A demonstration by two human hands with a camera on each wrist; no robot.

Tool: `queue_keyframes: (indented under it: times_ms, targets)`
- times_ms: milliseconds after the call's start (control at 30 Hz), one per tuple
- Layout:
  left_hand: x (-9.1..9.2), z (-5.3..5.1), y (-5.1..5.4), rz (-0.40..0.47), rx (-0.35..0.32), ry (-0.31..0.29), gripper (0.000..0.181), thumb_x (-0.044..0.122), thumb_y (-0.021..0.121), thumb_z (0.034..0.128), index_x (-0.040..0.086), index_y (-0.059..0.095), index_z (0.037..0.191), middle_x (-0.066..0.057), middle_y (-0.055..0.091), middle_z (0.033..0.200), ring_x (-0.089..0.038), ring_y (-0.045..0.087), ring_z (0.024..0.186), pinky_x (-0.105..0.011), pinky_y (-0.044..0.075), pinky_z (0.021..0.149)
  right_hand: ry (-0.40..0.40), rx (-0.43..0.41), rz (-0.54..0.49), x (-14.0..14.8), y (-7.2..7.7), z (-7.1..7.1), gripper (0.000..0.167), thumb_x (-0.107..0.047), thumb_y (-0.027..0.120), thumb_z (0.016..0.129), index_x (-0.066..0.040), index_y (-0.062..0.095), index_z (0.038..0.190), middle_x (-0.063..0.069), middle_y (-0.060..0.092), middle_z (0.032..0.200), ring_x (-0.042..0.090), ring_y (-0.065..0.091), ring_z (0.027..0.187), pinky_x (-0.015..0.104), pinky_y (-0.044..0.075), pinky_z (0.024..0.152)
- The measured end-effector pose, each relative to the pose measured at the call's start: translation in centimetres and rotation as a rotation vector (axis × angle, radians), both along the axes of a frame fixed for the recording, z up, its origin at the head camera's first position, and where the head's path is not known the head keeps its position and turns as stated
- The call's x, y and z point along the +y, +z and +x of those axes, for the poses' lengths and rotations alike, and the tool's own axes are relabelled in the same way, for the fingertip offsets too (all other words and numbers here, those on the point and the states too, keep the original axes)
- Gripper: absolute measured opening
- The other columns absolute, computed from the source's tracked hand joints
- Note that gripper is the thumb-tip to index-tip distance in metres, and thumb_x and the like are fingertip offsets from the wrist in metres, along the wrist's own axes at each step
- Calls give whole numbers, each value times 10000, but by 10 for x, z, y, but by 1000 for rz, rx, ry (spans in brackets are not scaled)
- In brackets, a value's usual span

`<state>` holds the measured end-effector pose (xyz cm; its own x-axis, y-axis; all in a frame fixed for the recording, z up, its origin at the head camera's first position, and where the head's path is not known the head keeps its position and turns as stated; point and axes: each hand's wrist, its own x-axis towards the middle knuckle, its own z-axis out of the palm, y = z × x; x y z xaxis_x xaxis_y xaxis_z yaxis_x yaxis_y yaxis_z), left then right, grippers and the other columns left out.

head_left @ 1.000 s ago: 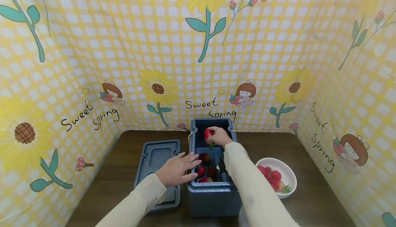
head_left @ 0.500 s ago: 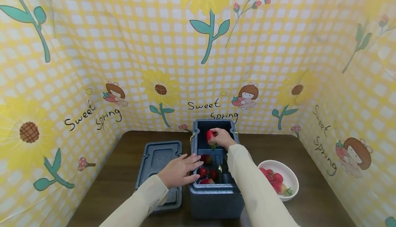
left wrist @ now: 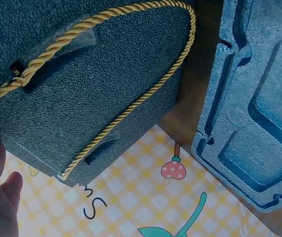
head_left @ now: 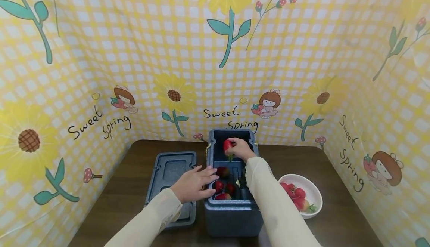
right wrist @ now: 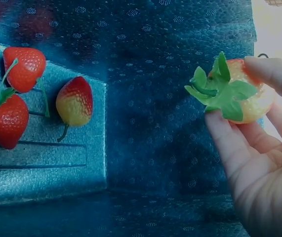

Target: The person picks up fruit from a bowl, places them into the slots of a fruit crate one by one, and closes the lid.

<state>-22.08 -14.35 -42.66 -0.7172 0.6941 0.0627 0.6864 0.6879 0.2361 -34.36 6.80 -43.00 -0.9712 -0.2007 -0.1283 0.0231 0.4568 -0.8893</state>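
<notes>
The right hand (head_left: 241,149) pinches a red strawberry (head_left: 227,147) over the far part of a dark blue-grey foam box (head_left: 231,221). Its green leaves point toward the near side; the right wrist view shows thumb and fingertips around the strawberry (right wrist: 252,98). Several strawberries (head_left: 222,172) lie at the left of the box's near part; in the right wrist view one is a red and yellow strawberry (right wrist: 75,102). The left hand (head_left: 195,184) has its fingers spread on the box's left rim. In the left wrist view, the left hand (left wrist: 0,192) is at the lower left edge.
A grey-blue lid (head_left: 171,164) lies left of the box on the brown table (head_left: 117,187). To the right stands a white bowl (head_left: 317,194) with several red strawberries (head_left: 299,193). A yellow twisted rope (left wrist: 126,113) hangs on the box's side. Checked cloth (head_left: 188,52) surrounds the table.
The head view has shifted slightly. The right hand still pinches the strawberry over the far part, and the left hand stays at the left rim.
</notes>
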Motion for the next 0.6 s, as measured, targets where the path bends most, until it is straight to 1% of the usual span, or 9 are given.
queue_keyframes:
  times_ms: [100, 200, 267, 300, 367, 467, 600]
  targets:
    - [2, -5, 2, 11, -26, -7, 507, 440, 474, 966, 107, 584, 1332, -81, 477, 1432, -232, 391, 1354, -502, 282, 1096, -26, -16, -14, 4, 1, -4, 557, -86, 709, 796, -45, 545, 1326, 177, 603, 1152, 290, 587, 971, 410, 533, 803]
    - [1, -8, 0, 17, -32, -15, 504, 439, 479, 964, 102, 592, 1322, -83, 490, 1422, -236, 401, 1346, -511, 287, 1090, -55, -39, -23, 5, -4, -8, 567, -72, 713, 787, -38, 545, 1327, 173, 605, 1159, 287, 582, 974, 396, 530, 788]
    - [0, -8, -3, 12, -18, -22, 495, 436, 486, 961, 100, 605, 1305, -81, 508, 1406, -230, 418, 1335, -512, 299, 1083, -66, -57, -38, 6, -9, -9, 584, -55, 715, 778, -17, 535, 1332, 176, 605, 1158, 281, 579, 974, 389, 530, 777]
    - [-1, -8, -4, 7, -10, -26, 488, 432, 488, 959, 102, 612, 1296, -76, 517, 1398, -226, 427, 1328, -514, 303, 1081, -77, -73, -43, 6, -11, -9, 587, -50, 719, 774, -24, 540, 1332, 172, 608, 1155, 275, 578, 972, 382, 529, 773]
    - [-1, -8, -6, 2, 6, -33, 474, 424, 497, 955, 104, 624, 1281, -70, 533, 1383, -225, 443, 1316, -516, 313, 1074, -92, -84, -53, 7, -12, -8, 595, -41, 721, 769, -15, 535, 1334, 177, 608, 1143, 278, 575, 958, 380, 528, 758]
    - [0, -7, -6, 19, 29, -36, 454, 403, 513, 947, 98, 641, 1257, -78, 554, 1360, -243, 472, 1294, -520, 339, 1055, -108, -86, -68, 7, -9, -7, 590, -32, 715, 768, -1, 533, 1328, 188, 603, 1128, 289, 569, 935, 388, 531, 742]
    - [1, -7, -6, 70, 40, -33, 421, 354, 546, 926, 91, 659, 1234, -92, 572, 1336, -265, 507, 1260, -523, 375, 1026, -106, -97, -70, 7, -3, -4, 580, -38, 710, 778, 5, 531, 1327, 188, 603, 1137, 280, 573, 939, 379, 537, 746]
